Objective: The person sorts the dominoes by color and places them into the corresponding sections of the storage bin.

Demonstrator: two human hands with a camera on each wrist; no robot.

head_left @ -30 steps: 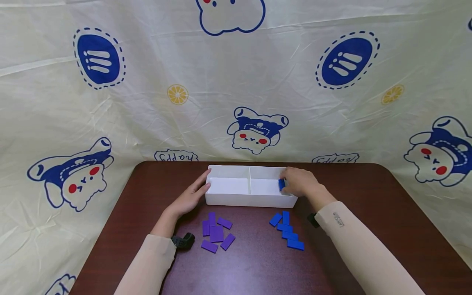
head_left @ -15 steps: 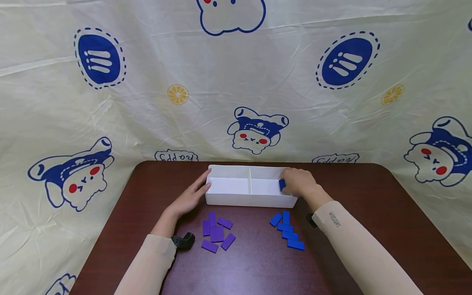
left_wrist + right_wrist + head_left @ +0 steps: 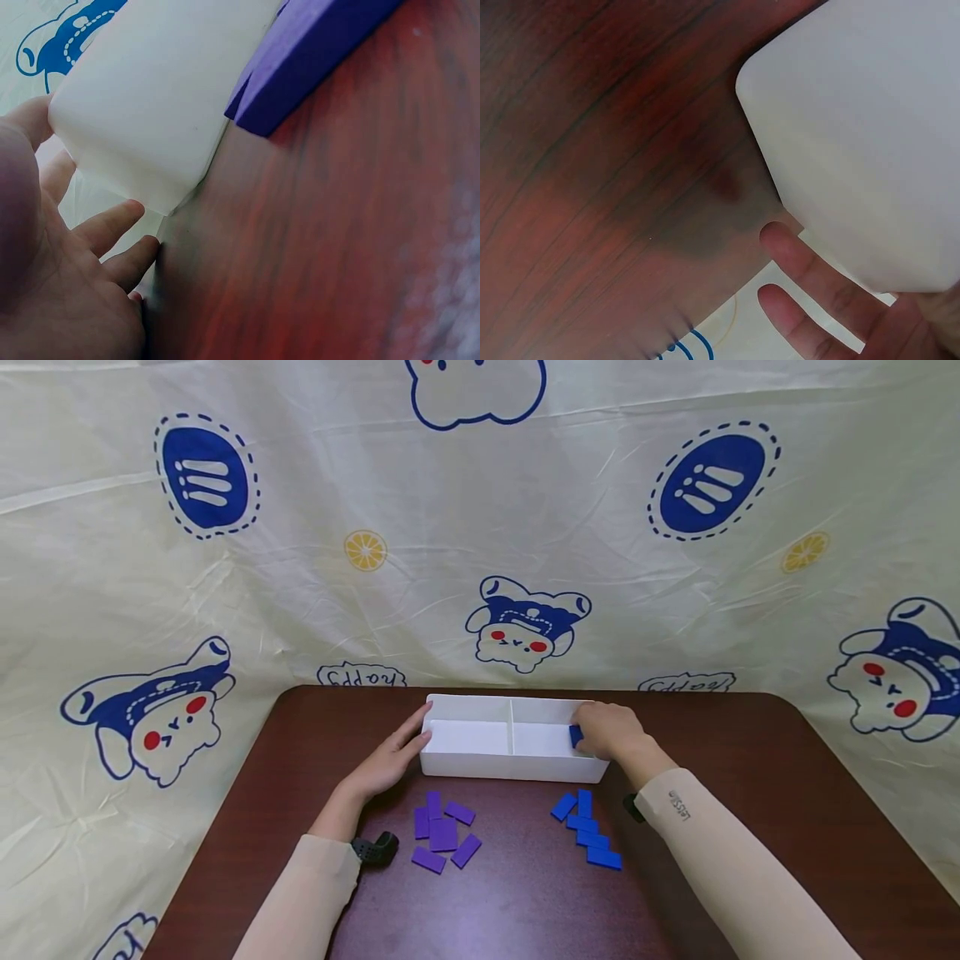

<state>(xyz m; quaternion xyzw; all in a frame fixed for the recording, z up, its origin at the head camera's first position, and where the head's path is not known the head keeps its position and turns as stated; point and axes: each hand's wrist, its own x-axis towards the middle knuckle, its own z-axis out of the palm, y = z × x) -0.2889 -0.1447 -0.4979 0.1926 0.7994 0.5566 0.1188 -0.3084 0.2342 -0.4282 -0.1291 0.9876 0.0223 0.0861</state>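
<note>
A white two-compartment box point(image 3: 510, 767) stands at the far side of the table. My left hand point(image 3: 384, 767) touches its left end with fingers spread and fairly straight; the left wrist view shows the fingertips at that end wall. My right hand point(image 3: 611, 731) reaches over the right end and pinches a blue block point(image 3: 575, 737) inside the right compartment, partly hidden behind the fingers. In the right wrist view, two right fingers point(image 3: 799, 262) extend outside the box's end. Several purple blocks point(image 3: 443, 836) lie before the left compartment, and several blue blocks point(image 3: 592, 840) before the right one.
The brown table point(image 3: 525, 910) has rounded far corners. Behind it hangs a pale cloth point(image 3: 420, 610) with printed figures. Black bands sit on both wrists, the left band point(image 3: 377, 850) close to the purple blocks.
The head view has shifted very slightly. Both hands, the box and the loose blocks stay in the same arrangement.
</note>
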